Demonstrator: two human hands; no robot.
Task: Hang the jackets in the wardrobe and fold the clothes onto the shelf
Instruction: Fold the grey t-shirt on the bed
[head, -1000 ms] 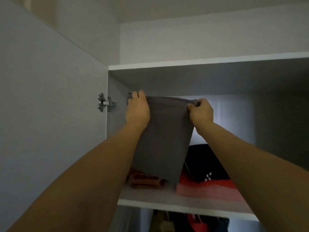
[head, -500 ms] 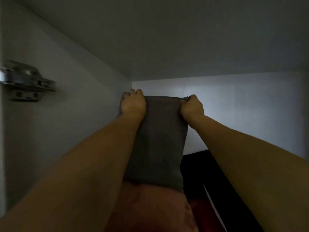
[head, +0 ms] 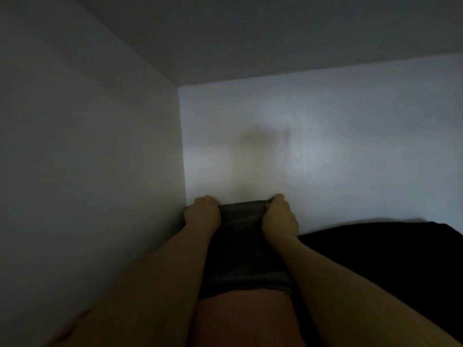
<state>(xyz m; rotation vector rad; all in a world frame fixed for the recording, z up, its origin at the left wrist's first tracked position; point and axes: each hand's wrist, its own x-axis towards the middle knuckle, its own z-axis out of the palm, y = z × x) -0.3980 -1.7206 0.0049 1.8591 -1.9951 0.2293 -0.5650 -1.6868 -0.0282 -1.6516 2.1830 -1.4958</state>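
1. The view looks deep into a dim wardrobe compartment, with its pale back wall (head: 325,146) ahead, its left side wall (head: 87,159) and the underside of the board above (head: 250,33).
2. A folded grey cloth (head: 246,246) lies stretched between both hands, its far edge close to the back wall, in the left rear corner.
3. The left hand (head: 203,212) grips the cloth's far left corner; its fingers are curled over the edge, next to the side wall.
4. The right hand (head: 280,216) grips the far right corner, its fingers (head: 276,197) curled round the bunched edge.
5. The near end of the grey cloth rests on top of a pinkish folded garment (head: 245,319), which shows below it between the forearms.
6. A black garment (head: 388,259) lies just to the right of the grey cloth, beside the right forearm, against the back wall.
7. The picture is dark and soft, so the shelf surface under the clothes cannot be made out.
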